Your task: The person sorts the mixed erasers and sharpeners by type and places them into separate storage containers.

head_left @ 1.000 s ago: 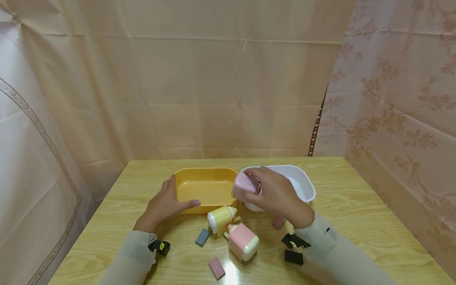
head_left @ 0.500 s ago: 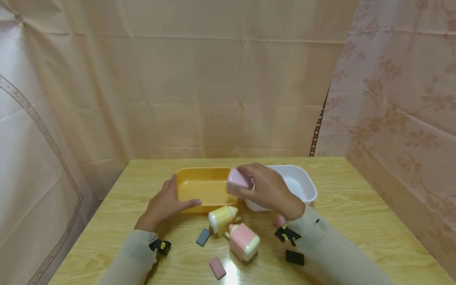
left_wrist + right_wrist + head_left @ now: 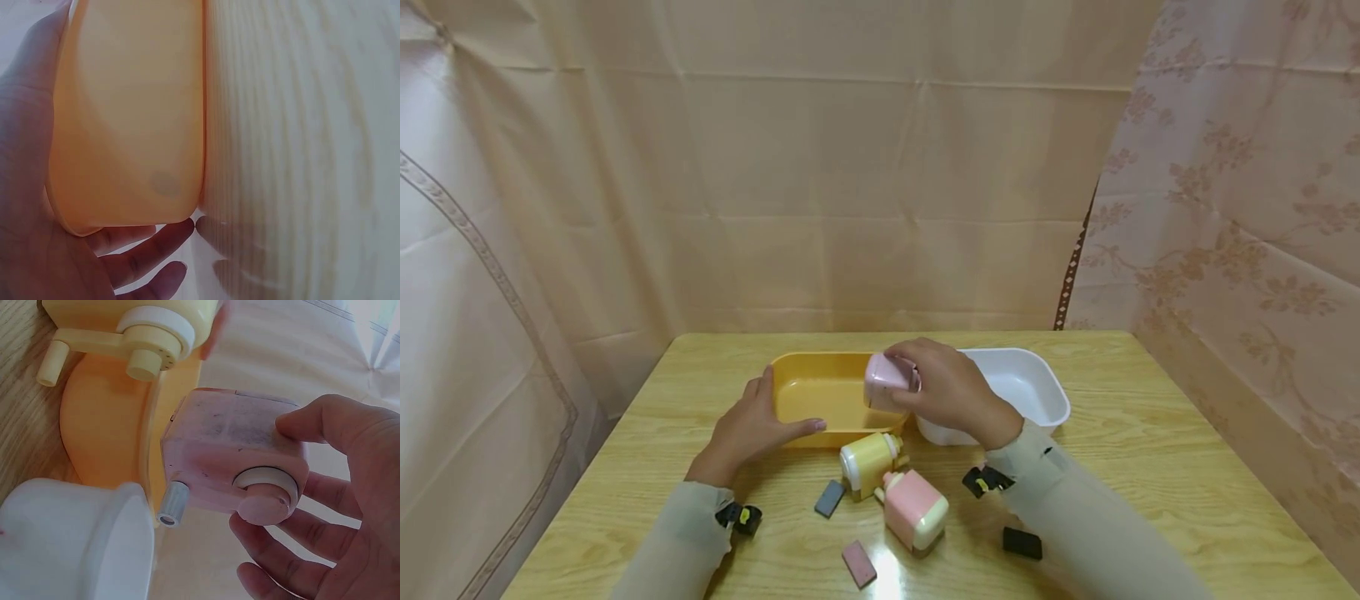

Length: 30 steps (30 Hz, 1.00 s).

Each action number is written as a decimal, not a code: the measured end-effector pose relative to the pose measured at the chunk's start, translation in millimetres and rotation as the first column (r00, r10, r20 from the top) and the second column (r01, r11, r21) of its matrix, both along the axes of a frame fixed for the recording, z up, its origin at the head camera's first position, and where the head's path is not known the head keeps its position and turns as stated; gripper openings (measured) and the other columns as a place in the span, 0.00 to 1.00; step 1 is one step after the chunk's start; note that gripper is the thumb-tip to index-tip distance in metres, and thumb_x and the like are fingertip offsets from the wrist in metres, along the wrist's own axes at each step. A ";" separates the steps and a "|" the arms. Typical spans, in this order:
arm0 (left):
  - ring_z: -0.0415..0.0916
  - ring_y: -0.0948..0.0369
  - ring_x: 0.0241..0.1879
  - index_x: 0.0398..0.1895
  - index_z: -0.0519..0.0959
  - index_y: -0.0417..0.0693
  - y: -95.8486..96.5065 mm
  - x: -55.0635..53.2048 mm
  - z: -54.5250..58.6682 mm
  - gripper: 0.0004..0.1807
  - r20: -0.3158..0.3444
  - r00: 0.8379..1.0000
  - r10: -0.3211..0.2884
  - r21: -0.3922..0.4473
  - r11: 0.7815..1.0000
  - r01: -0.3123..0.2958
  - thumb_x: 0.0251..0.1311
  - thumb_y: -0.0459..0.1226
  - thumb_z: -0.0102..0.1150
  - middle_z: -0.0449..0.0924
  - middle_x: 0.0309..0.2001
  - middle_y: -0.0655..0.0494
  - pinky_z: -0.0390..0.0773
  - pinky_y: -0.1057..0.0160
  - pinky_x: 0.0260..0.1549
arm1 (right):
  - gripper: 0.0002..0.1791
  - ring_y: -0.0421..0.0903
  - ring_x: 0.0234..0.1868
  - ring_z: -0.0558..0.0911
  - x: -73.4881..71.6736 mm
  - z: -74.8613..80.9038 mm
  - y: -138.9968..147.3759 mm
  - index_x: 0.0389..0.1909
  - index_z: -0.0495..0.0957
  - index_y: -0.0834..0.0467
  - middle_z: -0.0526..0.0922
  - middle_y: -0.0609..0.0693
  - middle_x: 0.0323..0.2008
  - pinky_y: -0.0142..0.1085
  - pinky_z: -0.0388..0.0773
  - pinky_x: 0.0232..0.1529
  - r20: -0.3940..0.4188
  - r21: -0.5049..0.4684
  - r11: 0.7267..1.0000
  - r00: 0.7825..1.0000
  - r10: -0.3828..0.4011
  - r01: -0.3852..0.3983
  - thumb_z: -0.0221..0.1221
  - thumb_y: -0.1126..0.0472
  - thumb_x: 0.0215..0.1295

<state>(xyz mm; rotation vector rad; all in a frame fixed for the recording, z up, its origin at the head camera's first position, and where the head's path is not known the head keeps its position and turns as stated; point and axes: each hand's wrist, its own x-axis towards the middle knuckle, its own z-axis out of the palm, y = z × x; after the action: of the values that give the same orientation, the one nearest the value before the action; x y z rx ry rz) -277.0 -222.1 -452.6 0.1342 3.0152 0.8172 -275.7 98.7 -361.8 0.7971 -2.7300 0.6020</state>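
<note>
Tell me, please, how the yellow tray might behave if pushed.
The yellow tray is probably stiff, its walls looking like smooth moulded plastic. Being wide and shallow, it would likely slide on the table rather than tip.

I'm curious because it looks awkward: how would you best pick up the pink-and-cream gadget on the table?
Take the pink-and-cream gadget from above, on the person's side, probably best around its smooth pink middle: it lies tipped over, crank end pointing away towards the yellow gadget.
</note>
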 end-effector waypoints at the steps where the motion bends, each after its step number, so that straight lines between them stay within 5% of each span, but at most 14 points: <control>1: 0.75 0.46 0.58 0.85 0.36 0.47 0.0 -0.1 -0.1 0.80 0.001 1.000 0.001 0.001 1.000 -0.001 0.39 0.83 0.60 0.56 0.77 0.39 0.77 0.40 0.54 | 0.28 0.42 0.46 0.82 -0.7 -0.5 -1.6 0.62 0.81 0.50 0.85 0.46 0.57 0.41 0.81 0.46 0.009 0.004 1.000 1.000 0.001 -0.001 0.71 0.48 0.61; 13: 0.75 0.49 0.53 0.85 0.39 0.54 0.8 -0.1 -1.1 0.78 -0.003 1.000 0.017 0.030 0.999 -0.017 0.37 0.82 0.63 0.62 0.73 0.42 0.77 0.44 0.50 | 0.26 0.40 0.38 0.79 -9.2 -3.6 -16.5 0.59 0.82 0.51 0.85 0.44 0.49 0.37 0.78 0.40 0.034 0.029 0.999 0.998 0.044 -0.045 0.71 0.50 0.60; 30: 0.76 0.49 0.53 0.85 0.39 0.53 0.8 0.0 -0.7 0.78 -0.016 1.000 0.005 0.024 1.000 -0.005 0.37 0.83 0.61 0.64 0.71 0.41 0.78 0.45 0.47 | 0.24 0.40 0.40 0.80 -15.2 -11.3 -40.6 0.58 0.83 0.51 0.87 0.45 0.51 0.37 0.79 0.40 0.016 0.074 0.993 0.995 0.094 -0.095 0.71 0.50 0.61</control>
<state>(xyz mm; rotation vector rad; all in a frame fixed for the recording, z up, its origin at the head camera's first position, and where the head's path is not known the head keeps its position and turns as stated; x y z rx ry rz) -276.9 -221.3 -453.3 0.1345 3.0230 0.8567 -290.9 58.1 -373.1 0.9488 -2.7531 0.5282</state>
